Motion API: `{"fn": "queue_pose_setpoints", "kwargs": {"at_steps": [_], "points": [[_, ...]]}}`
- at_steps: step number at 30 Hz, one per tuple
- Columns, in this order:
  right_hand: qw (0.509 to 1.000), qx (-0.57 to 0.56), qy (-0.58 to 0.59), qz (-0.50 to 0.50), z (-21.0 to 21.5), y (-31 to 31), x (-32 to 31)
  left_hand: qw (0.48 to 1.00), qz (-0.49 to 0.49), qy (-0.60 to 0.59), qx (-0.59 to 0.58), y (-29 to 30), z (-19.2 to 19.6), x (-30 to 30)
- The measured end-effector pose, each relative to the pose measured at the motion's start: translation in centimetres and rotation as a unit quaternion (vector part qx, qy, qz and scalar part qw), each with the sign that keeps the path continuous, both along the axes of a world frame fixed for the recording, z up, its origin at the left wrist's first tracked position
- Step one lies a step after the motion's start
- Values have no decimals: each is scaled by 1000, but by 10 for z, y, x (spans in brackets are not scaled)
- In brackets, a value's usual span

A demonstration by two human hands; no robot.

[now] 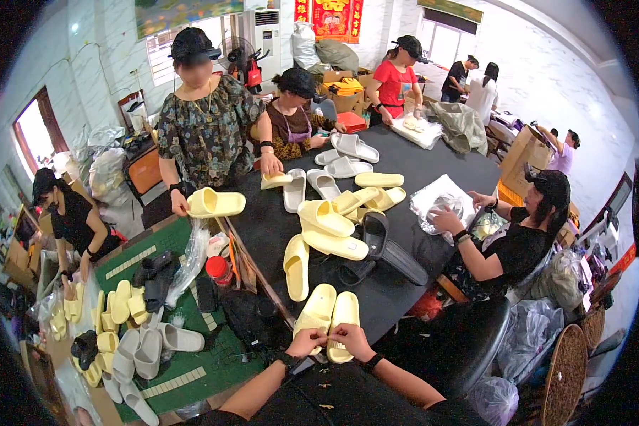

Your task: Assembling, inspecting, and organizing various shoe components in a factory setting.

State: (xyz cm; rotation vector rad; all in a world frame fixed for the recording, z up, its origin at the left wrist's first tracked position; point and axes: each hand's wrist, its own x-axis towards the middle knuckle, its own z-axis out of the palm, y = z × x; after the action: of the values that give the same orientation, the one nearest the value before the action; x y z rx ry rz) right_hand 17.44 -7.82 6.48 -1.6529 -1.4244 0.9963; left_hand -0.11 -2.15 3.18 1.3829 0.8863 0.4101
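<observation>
A pair of pale yellow slippers lies side by side at the near edge of the dark table, toes pointing away: the left slipper (315,304) and the right slipper (346,312). My left hand (306,343) is over the heel end of the left one, fingers closed in a pinch. Over the right slipper's heel part, my right hand (353,341) is closed too, its fingertips almost meeting those of the left. Whatever is between the fingertips is too small to make out. Just beyond lie a single yellow slipper (296,267) and a black slipper (403,263).
On the dark table (447,153) are more yellow and light grey slippers and a stack of clear plastic bags (444,202). A green-topped table (224,334) at left bears more slippers and a red-lidded jar (219,268). Several co-workers are around the tables.
</observation>
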Motion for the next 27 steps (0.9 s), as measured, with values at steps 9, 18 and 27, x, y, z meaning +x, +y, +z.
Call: {"fn": "queue_pose_setpoints", "kwargs": {"at_steps": [9, 18, 27], "points": [[1000, -5, 5, 1, -3, 3, -1, 999, -11, 10, -30, 0, 3, 2], [1000, 7, -11, 6, -11, 4, -5, 999, -23, 11, -31, 2, -10, 0], [1000, 12, -14, -2, -16, 5, -4, 998, -5, 15, -61, 3, -3, -1]]}}
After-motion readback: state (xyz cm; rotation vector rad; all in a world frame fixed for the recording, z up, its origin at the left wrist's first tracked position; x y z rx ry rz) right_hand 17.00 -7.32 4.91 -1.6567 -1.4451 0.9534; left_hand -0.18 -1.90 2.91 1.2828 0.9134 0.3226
